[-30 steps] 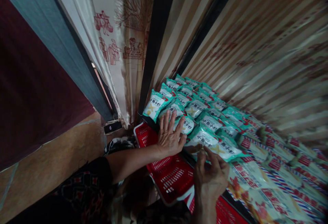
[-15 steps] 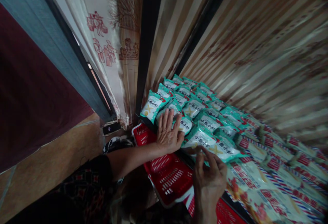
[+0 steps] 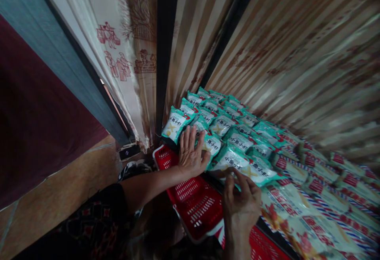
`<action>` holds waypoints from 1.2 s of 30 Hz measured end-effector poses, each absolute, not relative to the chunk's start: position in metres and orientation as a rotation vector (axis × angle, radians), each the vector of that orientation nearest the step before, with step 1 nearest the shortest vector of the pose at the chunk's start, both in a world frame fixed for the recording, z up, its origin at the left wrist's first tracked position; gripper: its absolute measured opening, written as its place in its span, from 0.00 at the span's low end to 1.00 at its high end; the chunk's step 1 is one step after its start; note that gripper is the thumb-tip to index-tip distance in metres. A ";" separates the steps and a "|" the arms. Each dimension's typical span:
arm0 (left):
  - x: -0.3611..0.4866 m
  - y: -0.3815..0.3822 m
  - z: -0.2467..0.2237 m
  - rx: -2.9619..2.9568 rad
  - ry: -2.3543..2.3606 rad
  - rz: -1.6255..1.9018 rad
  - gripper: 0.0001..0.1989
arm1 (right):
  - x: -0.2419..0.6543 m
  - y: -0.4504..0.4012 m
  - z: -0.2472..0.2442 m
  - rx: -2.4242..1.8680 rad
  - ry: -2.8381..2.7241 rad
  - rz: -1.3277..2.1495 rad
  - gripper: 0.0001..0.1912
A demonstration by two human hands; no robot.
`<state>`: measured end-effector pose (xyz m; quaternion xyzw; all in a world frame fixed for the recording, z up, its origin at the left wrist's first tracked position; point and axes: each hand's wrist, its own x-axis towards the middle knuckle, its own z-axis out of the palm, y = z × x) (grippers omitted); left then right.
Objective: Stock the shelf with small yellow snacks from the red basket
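Observation:
My left hand (image 3: 190,151) lies open with fingers spread, palm down over the front row of green-and-white snack bags (image 3: 174,125). Its fingers cover part of the bag (image 3: 199,124) beneath, and its thumb points toward the neighbouring bag (image 3: 212,144). To the right, my right hand (image 3: 242,196) is closed with bent fingers at the lower front edge of a larger-looking snack bag (image 3: 233,160). One finger reaches left along that edge, and the fingertips' exact grip is partly hidden.
Cream snack bags with red lettering (image 3: 285,200) continue the rows at right. Below the front edge hangs a red slotted plastic basket (image 3: 198,206). Pleated patterned curtains (image 3: 267,54) and a dark post (image 3: 166,54) stand behind. A dark box (image 3: 129,151) lies on the tiled floor.
My left hand has shifted slightly left over the bags, still spread. My right hand keeps nearly the same pose at the bag's edge. The view has shifted slightly.

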<state>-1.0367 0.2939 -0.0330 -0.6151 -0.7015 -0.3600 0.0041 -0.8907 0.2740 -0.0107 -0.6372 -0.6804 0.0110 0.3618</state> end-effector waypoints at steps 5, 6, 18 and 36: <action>-1.037 0.295 -0.038 -1.950 -2.188 -1.136 0.35 | -0.895 0.275 -0.015 -1.624 -1.779 0.083 0.25; -1.037 0.295 -0.039 -1.946 -2.176 -1.140 0.35 | -0.896 0.275 -0.015 -1.624 -1.771 0.084 0.25; -1.052 0.284 -0.043 -1.893 -2.125 -1.199 0.32 | -0.905 0.269 -0.003 -1.362 -1.666 -0.040 0.16; -1.050 0.278 -0.040 -1.741 -2.211 -1.381 0.33 | -0.983 0.356 0.071 -1.774 -2.410 0.022 0.20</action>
